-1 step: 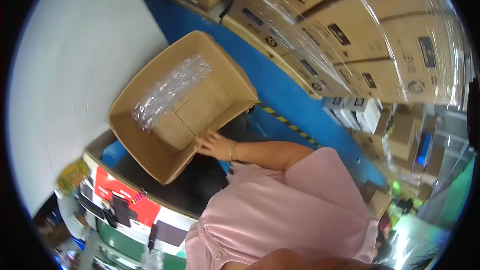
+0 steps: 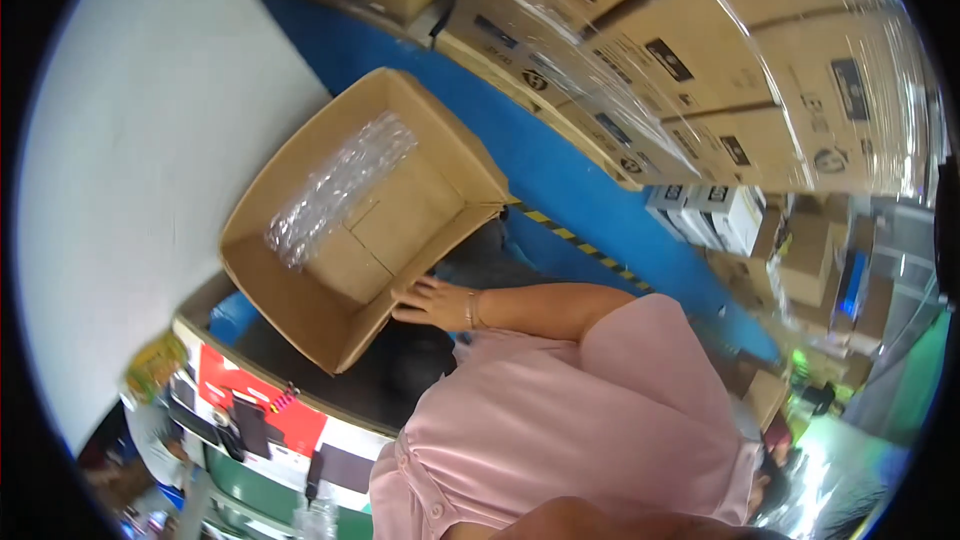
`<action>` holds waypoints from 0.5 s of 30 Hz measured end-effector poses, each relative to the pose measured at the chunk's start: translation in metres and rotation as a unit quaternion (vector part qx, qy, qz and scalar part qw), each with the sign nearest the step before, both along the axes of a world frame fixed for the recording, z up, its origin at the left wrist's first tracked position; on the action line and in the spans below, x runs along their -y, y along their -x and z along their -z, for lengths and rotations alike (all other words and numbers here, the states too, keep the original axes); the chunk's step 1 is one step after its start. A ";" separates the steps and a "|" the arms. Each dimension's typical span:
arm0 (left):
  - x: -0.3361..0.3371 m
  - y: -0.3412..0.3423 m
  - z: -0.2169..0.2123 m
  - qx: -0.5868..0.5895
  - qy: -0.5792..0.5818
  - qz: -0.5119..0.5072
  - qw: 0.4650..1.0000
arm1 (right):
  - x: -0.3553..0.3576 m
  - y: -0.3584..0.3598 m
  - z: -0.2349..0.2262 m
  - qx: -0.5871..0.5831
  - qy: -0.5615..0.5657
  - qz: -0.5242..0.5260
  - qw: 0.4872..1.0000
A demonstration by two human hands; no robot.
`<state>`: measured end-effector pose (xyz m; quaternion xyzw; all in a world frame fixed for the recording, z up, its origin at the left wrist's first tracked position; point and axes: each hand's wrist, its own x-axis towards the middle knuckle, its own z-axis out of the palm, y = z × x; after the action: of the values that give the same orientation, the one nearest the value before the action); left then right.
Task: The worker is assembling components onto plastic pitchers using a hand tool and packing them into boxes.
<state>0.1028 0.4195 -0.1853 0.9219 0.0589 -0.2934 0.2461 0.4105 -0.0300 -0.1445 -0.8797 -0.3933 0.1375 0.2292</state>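
Note:
An open-topped cardboard box rests, tilted in the view, on a dark surface. Inside it lies a strip of clear, shiny plastic air-cushion wrap, stretched along the box floor. My right hand, with a bracelet at the wrist, reaches in from the right and touches the box's near rim. Its fingers are spread, and nothing shows wrapped in them. My left hand is out of view.
Stacked cartons in stretch wrap stand on a pallet at the far right. White boxes sit beyond the yellow-black floor tape. A pale wall rises at the left. A person is at lower left.
My right hand has slid slightly outward over the box rim, its fingertips reaching less far inside. The box and plastic wrap stay nearly in place; the view has shifted a little.

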 end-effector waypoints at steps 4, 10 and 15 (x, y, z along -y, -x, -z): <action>0.057 -0.102 -0.001 -0.029 -0.057 0.046 0.997 | 0.095 0.003 -0.038 -0.366 -0.091 0.176 0.909; 0.175 -0.212 -0.030 -0.065 -0.216 0.026 0.974 | 0.293 0.104 0.013 -0.314 0.090 0.613 0.720; 0.351 -0.374 -0.078 -0.152 -0.096 0.096 0.979 | 0.281 0.325 0.124 -0.567 -0.132 0.790 0.191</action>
<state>0.4773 0.0683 -0.1070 0.8871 0.0344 -0.4456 0.1156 0.0858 -0.3105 -0.2684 -0.3707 0.7316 0.2922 0.4918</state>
